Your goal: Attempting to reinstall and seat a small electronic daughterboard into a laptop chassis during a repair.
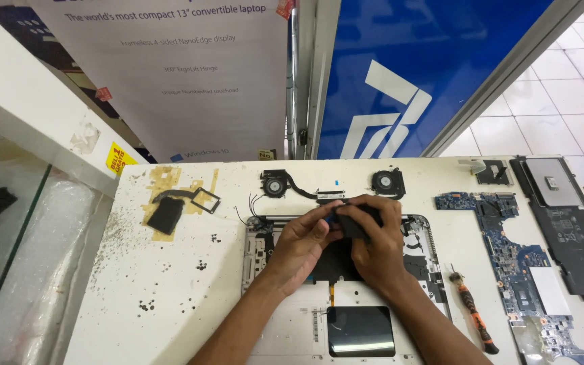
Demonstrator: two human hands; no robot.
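Pinching one small black part at frame centre, left hand and right hand meet over the opened laptop base; long axis left-right.

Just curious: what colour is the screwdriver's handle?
Orange and black, on the screwdriver right of the laptop shell; head view.

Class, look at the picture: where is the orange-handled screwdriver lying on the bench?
In the head view the screwdriver lies on the white table, right of the opened laptop shell and just left of the blue circuit board.
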